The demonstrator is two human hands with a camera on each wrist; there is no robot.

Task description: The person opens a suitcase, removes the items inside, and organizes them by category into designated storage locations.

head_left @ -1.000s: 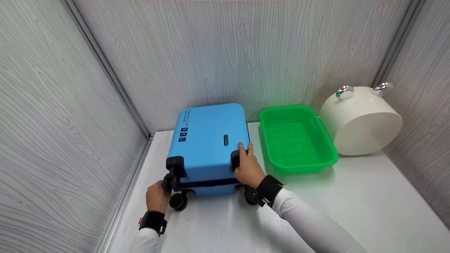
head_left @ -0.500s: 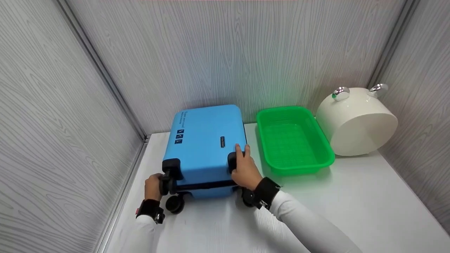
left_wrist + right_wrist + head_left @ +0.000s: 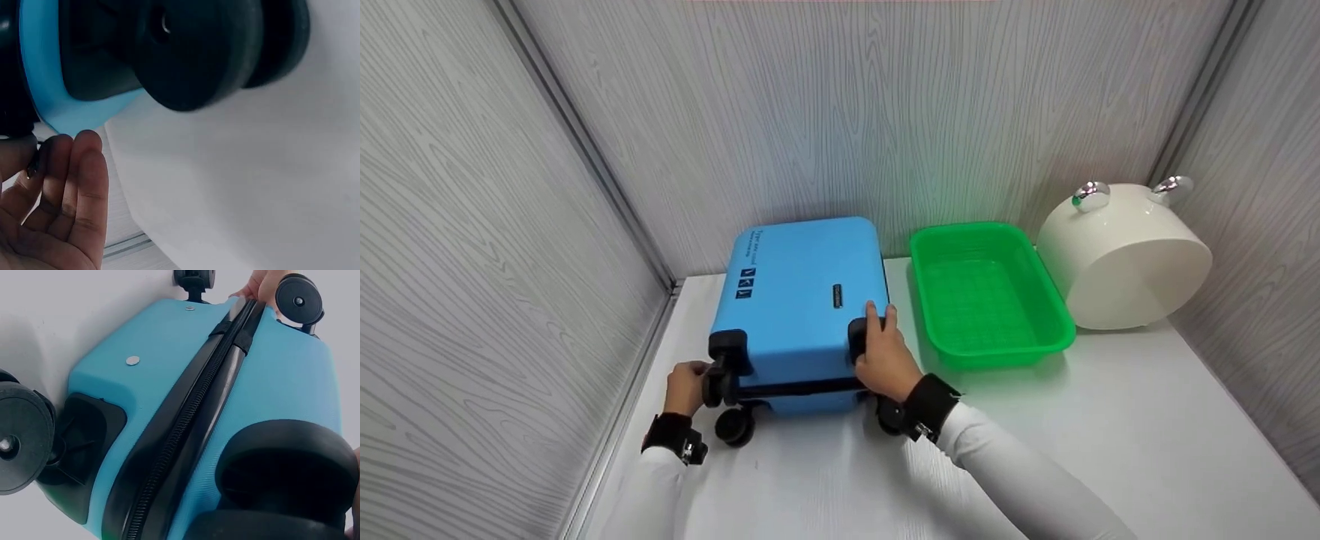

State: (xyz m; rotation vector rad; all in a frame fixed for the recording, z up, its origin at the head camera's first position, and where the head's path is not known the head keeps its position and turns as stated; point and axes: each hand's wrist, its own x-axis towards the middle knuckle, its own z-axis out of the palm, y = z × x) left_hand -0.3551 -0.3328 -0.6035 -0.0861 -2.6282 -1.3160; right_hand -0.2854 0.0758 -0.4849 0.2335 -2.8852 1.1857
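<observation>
Walls: pale grey panels (image 3: 870, 112) with a wavy wood-grain print at the left, far and right, joined at the corners by grey metal strips (image 3: 1205, 88).
Counter (image 3: 1155, 420): white and smooth, reaching back to the far wall, with a soft shadow on the near side of the case.
Blue suitcase (image 3: 802, 277): lying on its broad side on the counter, left of centre, its far end close to the far wall and its wheeled end toward the near side.
Left grip (image 3: 684, 388): pinching, thumb against fingertips, with a small metallic piece (image 3: 33, 167) between them; it is at the left side of the suitcase, just beside the near left wheel (image 3: 718, 386).
Right grip (image 3: 889, 364): two fingers stretched out and laid on the near right corner, over the black corner guard (image 3: 856, 341); how the rest of the hand meets the wheel below is hidden.
Zipper (image 3: 185, 413): black, running across the wheeled end between two dark rims, its teeth meeting along the stretch in sight.
Green basket (image 3: 1005, 354): to the right of the suitcase, slightly apart from it, near the far wall.
White drum-shaped object (image 3: 1140, 281): at the far right, just beside the basket, with two shiny chrome-like handles (image 3: 1091, 196) on top.
Wrists: black bands (image 3: 931, 405) over white sleeves (image 3: 1012, 457).
</observation>
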